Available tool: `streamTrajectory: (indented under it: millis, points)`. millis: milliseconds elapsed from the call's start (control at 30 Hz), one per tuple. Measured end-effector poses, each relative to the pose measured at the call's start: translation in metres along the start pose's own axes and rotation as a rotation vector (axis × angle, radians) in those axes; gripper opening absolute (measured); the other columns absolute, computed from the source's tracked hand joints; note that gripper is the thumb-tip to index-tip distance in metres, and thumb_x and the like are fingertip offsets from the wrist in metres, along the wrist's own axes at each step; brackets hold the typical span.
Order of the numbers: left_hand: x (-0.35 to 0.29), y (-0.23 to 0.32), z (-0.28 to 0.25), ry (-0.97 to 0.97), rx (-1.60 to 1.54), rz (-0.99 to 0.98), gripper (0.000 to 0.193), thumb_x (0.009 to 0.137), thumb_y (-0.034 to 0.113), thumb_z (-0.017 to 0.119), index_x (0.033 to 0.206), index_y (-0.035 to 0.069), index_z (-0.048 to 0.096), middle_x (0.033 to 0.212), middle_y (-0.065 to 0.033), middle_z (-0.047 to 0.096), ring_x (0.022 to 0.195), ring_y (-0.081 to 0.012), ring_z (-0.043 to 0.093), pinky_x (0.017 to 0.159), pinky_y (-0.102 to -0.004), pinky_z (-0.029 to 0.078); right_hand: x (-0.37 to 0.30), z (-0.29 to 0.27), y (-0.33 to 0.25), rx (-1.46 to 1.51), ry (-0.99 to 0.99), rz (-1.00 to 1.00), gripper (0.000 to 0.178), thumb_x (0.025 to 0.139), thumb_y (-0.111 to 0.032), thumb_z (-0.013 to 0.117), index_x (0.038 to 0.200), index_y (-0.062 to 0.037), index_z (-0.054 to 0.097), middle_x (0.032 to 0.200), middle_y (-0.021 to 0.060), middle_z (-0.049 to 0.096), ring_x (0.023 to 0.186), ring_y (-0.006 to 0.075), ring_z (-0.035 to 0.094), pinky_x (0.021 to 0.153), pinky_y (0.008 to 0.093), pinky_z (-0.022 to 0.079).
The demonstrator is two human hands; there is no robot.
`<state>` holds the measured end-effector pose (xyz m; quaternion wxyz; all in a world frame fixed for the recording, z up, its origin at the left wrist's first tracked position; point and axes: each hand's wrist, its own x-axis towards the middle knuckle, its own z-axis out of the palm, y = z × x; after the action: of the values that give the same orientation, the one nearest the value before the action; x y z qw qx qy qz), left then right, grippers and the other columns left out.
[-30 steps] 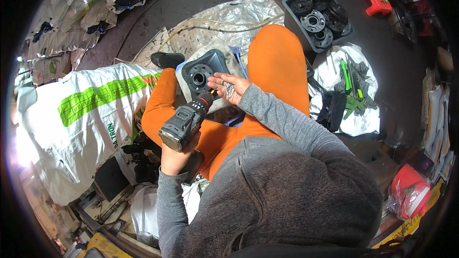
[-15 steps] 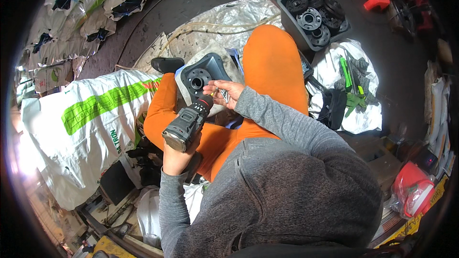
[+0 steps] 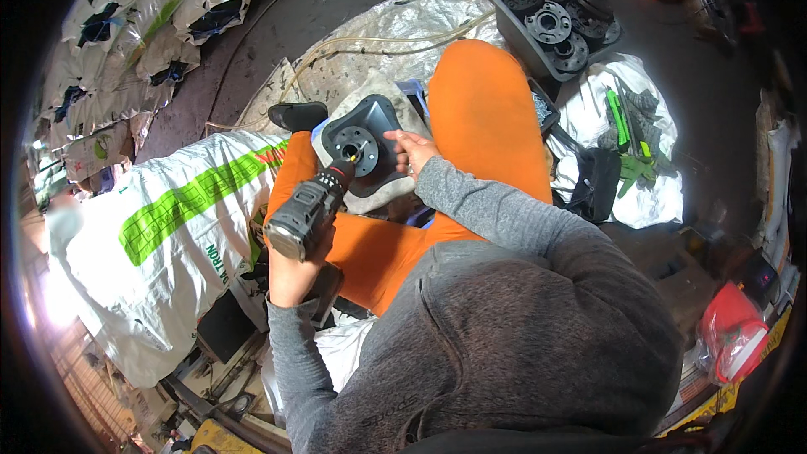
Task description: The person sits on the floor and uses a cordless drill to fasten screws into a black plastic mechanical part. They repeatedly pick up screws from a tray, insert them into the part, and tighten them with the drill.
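Note:
My left hand (image 3: pixel 291 276) grips a grey and black cordless drill (image 3: pixel 304 212) by its handle. Its bit points at a round black flange (image 3: pixel 366 163) with a ring of holes, set on a black plate with flared corners (image 3: pixel 385 122). That plate rests on a pale cloth (image 3: pixel 336 103) between my legs. Just right of the flange is my right hand (image 3: pixel 415 153), its fingers curled and thumb side toward the plate. Small silver screws seem to be in its fingers, mostly hidden now.
A grey bin (image 3: pixel 498 8) of round black flanges stands at the far right. Beside it, a white sack (image 3: pixel 666 193) carries green-handled tools and gloves (image 3: pixel 635 170). A large white sack (image 3: pixel 181 193) lies left, stacked bags (image 3: pixel 181 0) behind it. A hose (image 3: pixel 395 40) crosses the silvery sheet.
The drill has moved left, and its bit now meets the flange. My right hand has drawn slightly right, away from the drill tip, with its fingers curled further in.

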<state>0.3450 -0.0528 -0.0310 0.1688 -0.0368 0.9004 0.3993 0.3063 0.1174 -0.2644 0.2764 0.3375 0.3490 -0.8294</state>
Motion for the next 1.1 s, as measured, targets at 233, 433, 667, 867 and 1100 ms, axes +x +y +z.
streamTrajectory:
  millis: [233, 433, 667, 867, 1100]
  points:
    - [0.043, -0.016, -0.012, -0.091, 0.119, -0.082, 0.031, 0.078, 0.004, 0.068, 0.108, 0.002, 0.062, 0.102, -0.0109, 0.067, 0.093, -0.0201, 0.064, 0.082, -0.0335, 0.049, 0.032, 0.009, 0.020, -0.219, 0.092, -0.197, 0.031, 0.084, -0.030, 0.071, 0.102, -0.0051, 0.069, 0.077, 0.0010, 0.062, 0.068, 0.0073, 0.052, 0.061, 0.0247, 0.043]
    - [0.066, -0.010, -0.014, -0.170, 0.154, -0.274, 0.033, 0.077, 0.004, 0.069, 0.109, 0.002, 0.061, 0.097, -0.0111, 0.067, 0.089, -0.0188, 0.064, 0.081, -0.0329, 0.049, 0.022, 0.015, 0.018, -0.399, 0.046, -0.165, 0.043, 0.077, -0.034, 0.077, 0.102, -0.0004, 0.068, 0.095, 0.0091, 0.068, 0.089, 0.0156, 0.059, 0.081, 0.0303, 0.046]
    - [0.094, -0.004, -0.019, -0.288, 0.239, -0.119, 0.032, 0.075, 0.001, 0.067, 0.106, 0.001, 0.063, 0.097, -0.0101, 0.067, 0.089, -0.0216, 0.063, 0.082, -0.0327, 0.048, 0.016, 0.026, 0.010, -0.427, 0.046, -0.126, 0.047, 0.075, -0.032, 0.077, 0.108, 0.0000, 0.066, 0.094, 0.0105, 0.065, 0.086, 0.0170, 0.060, 0.078, 0.0307, 0.047]
    - [0.103, -0.005, -0.014, -0.317, 0.233, -0.054, 0.033, 0.072, -0.002, 0.065, 0.105, 0.002, 0.063, 0.098, -0.0109, 0.066, 0.092, -0.0243, 0.063, 0.084, -0.0335, 0.048, 0.014, 0.029, 0.005, -0.508, 0.108, -0.169, 0.040, 0.078, -0.028, 0.074, 0.106, -0.0009, 0.066, 0.090, 0.0145, 0.068, 0.081, 0.0186, 0.064, 0.074, 0.0308, 0.049]
    - [0.109, -0.019, -0.016, -0.376, 0.293, -0.090, 0.034, 0.074, -0.002, 0.064, 0.108, 0.002, 0.061, 0.100, -0.0095, 0.065, 0.091, -0.0211, 0.063, 0.083, -0.0329, 0.049, 0.016, 0.035, 0.010, -0.333, 0.022, -0.137, 0.028, 0.086, -0.013, 0.066, 0.108, 0.0039, 0.063, 0.091, 0.0109, 0.070, 0.079, 0.0108, 0.063, 0.072, 0.0261, 0.050]
